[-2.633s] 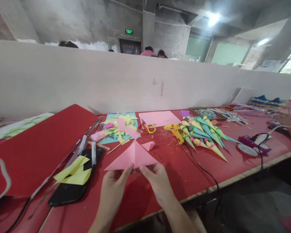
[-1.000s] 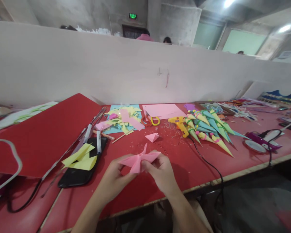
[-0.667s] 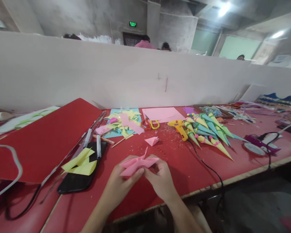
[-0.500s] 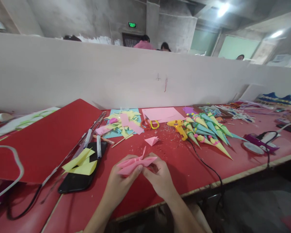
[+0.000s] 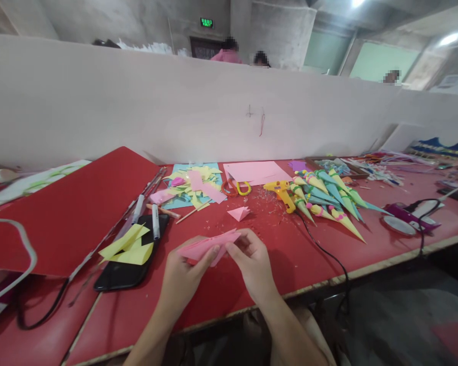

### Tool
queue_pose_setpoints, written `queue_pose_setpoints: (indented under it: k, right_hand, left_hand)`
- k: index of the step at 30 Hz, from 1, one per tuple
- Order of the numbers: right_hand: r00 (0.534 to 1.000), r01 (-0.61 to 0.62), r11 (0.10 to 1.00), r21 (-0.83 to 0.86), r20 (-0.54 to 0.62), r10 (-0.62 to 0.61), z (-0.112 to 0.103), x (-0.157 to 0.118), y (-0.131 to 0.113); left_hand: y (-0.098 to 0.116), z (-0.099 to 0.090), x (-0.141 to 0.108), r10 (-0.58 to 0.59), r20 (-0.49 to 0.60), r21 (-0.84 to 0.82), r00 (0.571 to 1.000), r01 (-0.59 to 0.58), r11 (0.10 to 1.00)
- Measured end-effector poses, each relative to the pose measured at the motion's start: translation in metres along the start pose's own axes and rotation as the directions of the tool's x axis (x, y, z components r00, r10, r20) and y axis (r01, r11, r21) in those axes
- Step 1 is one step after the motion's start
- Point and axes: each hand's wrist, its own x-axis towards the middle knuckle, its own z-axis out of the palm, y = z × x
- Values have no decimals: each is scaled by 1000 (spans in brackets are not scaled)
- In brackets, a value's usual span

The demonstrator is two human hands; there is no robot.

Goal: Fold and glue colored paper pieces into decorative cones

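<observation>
A folded sheet of pink paper (image 5: 208, 246) is held between both hands, above the front of the red table (image 5: 221, 305). My left hand (image 5: 189, 272) is closed on its left part, thumb on the near face. At the right end, my right hand (image 5: 251, 259) pinches the paper between thumb and fingers. The fingers behind the paper are partly hidden. Just beyond the hands lies a small folded pink paper piece (image 5: 239, 213). A yellow glue gun (image 5: 281, 194) rests farther right, beside a pile of yellow and blue paper cones (image 5: 330, 195).
Yellow paper strips (image 5: 132, 246) and a marker (image 5: 155, 221) lie on a black phone (image 5: 118, 277) at left. Paper scraps (image 5: 194, 180), scissors (image 5: 236, 188) and a pink sheet (image 5: 255, 173) lie toward the white partition (image 5: 168, 107). The glue gun's black cord (image 5: 324, 251) runs over the table's front edge.
The pink paper was spread with a flap standing up; now it is flatter, folded together and tilted up to the right. Both hands still hold it. The camera view has shifted slightly.
</observation>
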Motion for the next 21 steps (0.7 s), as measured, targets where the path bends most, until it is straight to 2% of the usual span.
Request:
queue_pose_setpoints:
  k: [5, 9, 14, 21]
  right_hand:
    - [995, -67, 996, 60, -70, 71, 0, 1, -3]
    - [992, -117, 993, 29, -53, 119, -2, 2, -3]
    - [994, -98, 992, -80, -53, 94, -3, 2, -3]
    - [996, -55, 988, -142, -72, 45, -1, 1, -5]
  left_hand:
    - [0, 0, 1, 2, 21, -11, 1000, -2, 1000]
    - [0, 0, 1, 13, 38, -18, 999, -13, 1000]
    - [-3, 1, 0, 34, 52, 11, 998, -35, 999]
    - [-3, 0, 1, 38, 35, 46, 999, -39, 998]
